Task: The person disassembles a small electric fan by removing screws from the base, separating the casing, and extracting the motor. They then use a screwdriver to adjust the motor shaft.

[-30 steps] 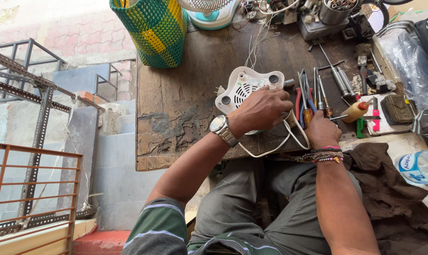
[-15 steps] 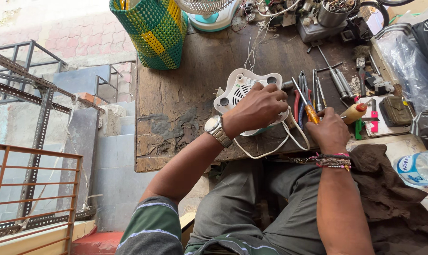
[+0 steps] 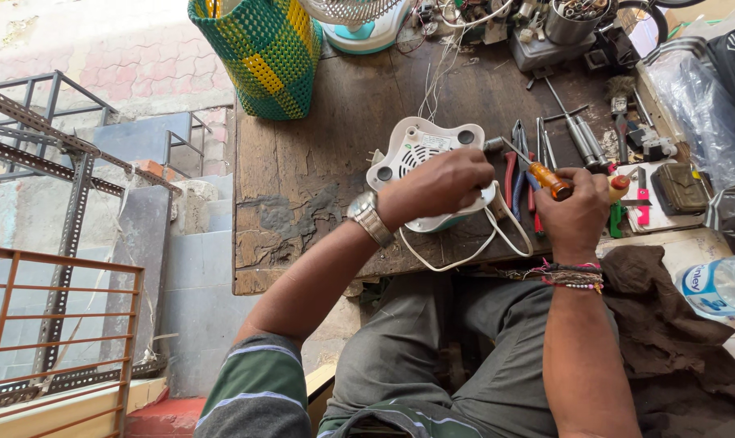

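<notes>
A white plastic appliance base [image 3: 412, 150] with round vent holes lies upside down on the dark wooden table [image 3: 311, 162]. My left hand [image 3: 440, 185], with a metal watch on the wrist, presses down on its near right part. My right hand [image 3: 577, 212] grips an orange-handled screwdriver [image 3: 543, 177], whose metal tip points up-left toward the right edge of the base. A white cord [image 3: 497, 243] loops off the table's near edge between my hands.
Pliers and screwdrivers [image 3: 538, 150] lie just right of the base. A green and yellow woven basket [image 3: 262, 53] and a fan base [image 3: 359, 24] stand at the far side. A plastic bottle [image 3: 720, 284] and brown cloth [image 3: 668, 324] lie at right; metal racks [image 3: 59, 162] stand left.
My right hand has lifted an orange-handled screwdriver from the tools and brought its tip to the base. My left hand stays on the base, shifted slightly.
</notes>
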